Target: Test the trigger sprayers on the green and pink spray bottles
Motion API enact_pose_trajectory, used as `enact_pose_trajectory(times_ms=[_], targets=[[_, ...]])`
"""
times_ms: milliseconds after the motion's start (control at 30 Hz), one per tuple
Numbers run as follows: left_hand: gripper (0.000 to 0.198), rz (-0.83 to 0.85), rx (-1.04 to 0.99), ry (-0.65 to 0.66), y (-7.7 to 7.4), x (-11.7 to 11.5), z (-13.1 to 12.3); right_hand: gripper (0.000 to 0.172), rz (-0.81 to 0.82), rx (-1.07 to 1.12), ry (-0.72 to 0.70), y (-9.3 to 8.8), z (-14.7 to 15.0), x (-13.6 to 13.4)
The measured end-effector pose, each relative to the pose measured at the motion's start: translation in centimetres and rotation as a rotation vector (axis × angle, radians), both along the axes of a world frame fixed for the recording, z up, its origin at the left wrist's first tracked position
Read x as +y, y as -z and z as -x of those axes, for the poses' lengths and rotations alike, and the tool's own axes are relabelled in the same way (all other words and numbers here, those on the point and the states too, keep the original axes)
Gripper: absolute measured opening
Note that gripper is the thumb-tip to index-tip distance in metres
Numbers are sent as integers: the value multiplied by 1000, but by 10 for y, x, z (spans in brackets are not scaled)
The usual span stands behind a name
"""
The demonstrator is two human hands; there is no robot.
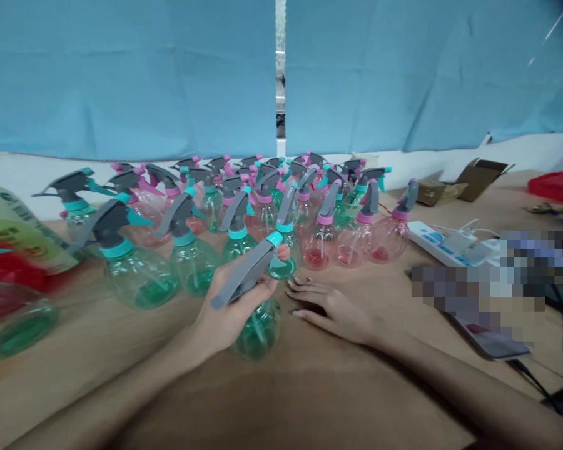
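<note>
My left hand (pixel 232 309) is wrapped round the neck of a green spray bottle (pixel 258 331), whose grey trigger head with a turquoise nozzle sticks out above the fingers. The round, clear green body shows below the hand, with a dip tube inside. To its right, my right hand (pixel 335 307) lies low over the brown table (pixel 281 400), fingers stretched out toward the held bottle and holding nothing. Just beyond the hands stand more green spray bottles (pixel 194 265) and pink spray bottles (pixel 349 244), with grey trigger heads.
At left lie a green bottle body (pixel 21 322), a red bag and a large labelled container (pixel 23 228). On the right are a white power strip (pixel 438 240), a phone (pixel 490 334) with a cable, and an open cardboard box (pixel 483 178). A blue cloth (pixel 122 75) hangs behind.
</note>
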State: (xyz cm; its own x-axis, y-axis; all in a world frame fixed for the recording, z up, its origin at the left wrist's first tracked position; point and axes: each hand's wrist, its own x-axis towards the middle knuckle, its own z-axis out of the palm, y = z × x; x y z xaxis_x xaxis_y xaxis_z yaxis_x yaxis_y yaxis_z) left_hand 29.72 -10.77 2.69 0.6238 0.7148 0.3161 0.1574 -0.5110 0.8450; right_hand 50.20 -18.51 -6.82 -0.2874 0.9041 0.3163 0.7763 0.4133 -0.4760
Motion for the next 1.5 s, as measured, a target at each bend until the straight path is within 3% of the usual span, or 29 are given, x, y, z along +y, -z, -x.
enact_pose_trajectory(times_ms=[400,767,1500], targets=[[18,42,7,34,0,1,1,43,5,2,11,-3,1,-1],[41,98,-31,90,-3,-1,1,45,15,-12,8,0,0,-1],[23,-2,8,113,-8,3,3,44,26,-11,18,-1,1,-2]])
